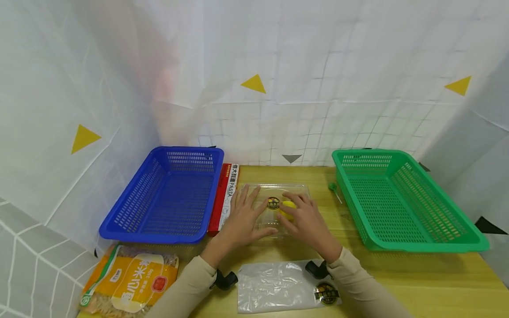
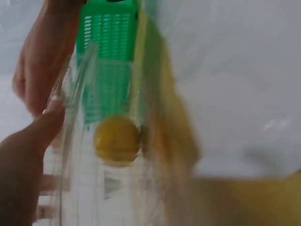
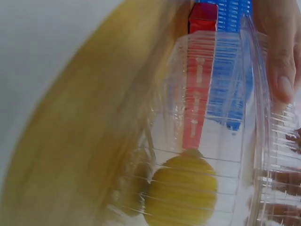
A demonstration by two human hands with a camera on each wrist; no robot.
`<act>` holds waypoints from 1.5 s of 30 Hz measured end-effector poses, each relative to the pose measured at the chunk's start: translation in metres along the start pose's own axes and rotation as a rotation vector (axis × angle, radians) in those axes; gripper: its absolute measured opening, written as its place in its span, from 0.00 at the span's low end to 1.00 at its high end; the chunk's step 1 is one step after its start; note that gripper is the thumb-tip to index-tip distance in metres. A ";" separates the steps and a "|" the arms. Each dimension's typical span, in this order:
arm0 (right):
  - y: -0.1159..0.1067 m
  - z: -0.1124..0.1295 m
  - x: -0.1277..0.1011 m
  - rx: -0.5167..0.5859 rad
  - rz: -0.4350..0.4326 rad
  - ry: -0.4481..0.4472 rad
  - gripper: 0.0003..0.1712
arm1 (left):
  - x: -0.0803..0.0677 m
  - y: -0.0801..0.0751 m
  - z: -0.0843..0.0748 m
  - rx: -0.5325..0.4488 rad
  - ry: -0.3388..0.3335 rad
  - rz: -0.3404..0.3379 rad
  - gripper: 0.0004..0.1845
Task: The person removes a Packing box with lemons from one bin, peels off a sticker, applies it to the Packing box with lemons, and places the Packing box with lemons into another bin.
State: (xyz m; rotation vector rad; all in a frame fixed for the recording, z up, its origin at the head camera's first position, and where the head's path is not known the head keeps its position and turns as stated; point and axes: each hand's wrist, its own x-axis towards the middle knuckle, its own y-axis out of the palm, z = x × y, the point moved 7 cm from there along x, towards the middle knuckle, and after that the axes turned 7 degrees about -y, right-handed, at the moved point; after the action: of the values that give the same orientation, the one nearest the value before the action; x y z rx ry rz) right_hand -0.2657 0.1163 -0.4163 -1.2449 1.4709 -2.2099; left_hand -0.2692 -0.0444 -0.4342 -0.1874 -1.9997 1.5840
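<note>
A clear plastic clamshell box (image 1: pixel 274 224) with a dark round sticker (image 1: pixel 273 203) on its lid lies on the table before me. Through the plastic a lemon (image 3: pixel 181 190) is visible; the left wrist view shows the same lemon (image 2: pixel 117 141) behind the box's ridged wall. My left hand (image 1: pixel 241 221) rests on the lid's left part, its fingers spread and fairly straight. On the right part lies my right hand (image 1: pixel 305 218), fingers loosely bent over the lid above the lemon. Neither hand is curled round anything. Whether the lid is fully pressed down I cannot tell.
A blue basket (image 1: pixel 216 194) stands left, beside a red pasta box (image 1: pixel 222 198). On the right is a green basket (image 1: pixel 354 216), with a green lollipop (image 1: pixel 332 187) next to it. Nearer me lie an orange food bag (image 1: pixel 135 278) and a clear plastic bag (image 1: pixel 274 287).
</note>
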 end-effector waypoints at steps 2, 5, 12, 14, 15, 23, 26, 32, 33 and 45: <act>0.000 0.003 -0.001 0.015 -0.020 -0.020 0.19 | -0.003 -0.003 -0.003 -0.011 0.030 -0.073 0.41; 0.000 0.006 -0.003 0.023 -0.043 -0.048 0.18 | -0.008 -0.008 -0.009 -0.042 0.082 -0.165 0.34; -0.001 0.007 -0.006 0.064 -0.098 -0.076 0.14 | -0.015 -0.013 -0.017 -0.086 0.139 -0.269 0.24; 0.000 0.007 -0.007 0.068 -0.115 -0.079 0.13 | -0.016 -0.012 -0.019 -0.087 0.142 -0.281 0.24; 0.000 0.008 -0.007 0.066 -0.122 -0.080 0.13 | -0.017 -0.012 -0.019 -0.086 0.142 -0.284 0.24; -0.002 0.010 -0.009 0.069 -0.188 -0.103 0.10 | -0.019 -0.013 -0.021 -0.123 0.133 -0.306 0.25; -0.002 0.010 -0.008 0.081 -0.203 -0.111 0.10 | -0.019 -0.012 -0.020 -0.126 0.125 -0.315 0.26; -0.007 0.006 -0.009 0.160 -0.252 -0.107 0.10 | -0.019 -0.017 -0.020 -0.122 0.116 -0.344 0.28; -0.009 0.006 -0.008 0.173 -0.256 -0.107 0.10 | -0.019 -0.018 -0.019 -0.123 0.114 -0.350 0.29; -0.022 -0.009 -0.009 0.205 -0.254 -0.002 0.11 | -0.019 -0.033 0.013 -0.344 -0.123 -0.415 0.21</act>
State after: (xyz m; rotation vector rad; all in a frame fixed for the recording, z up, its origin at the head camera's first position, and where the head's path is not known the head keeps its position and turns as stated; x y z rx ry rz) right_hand -0.2607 0.1381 -0.4038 -1.4286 1.1022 -2.4434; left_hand -0.2524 -0.0728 -0.4115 0.1897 -2.2187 1.0109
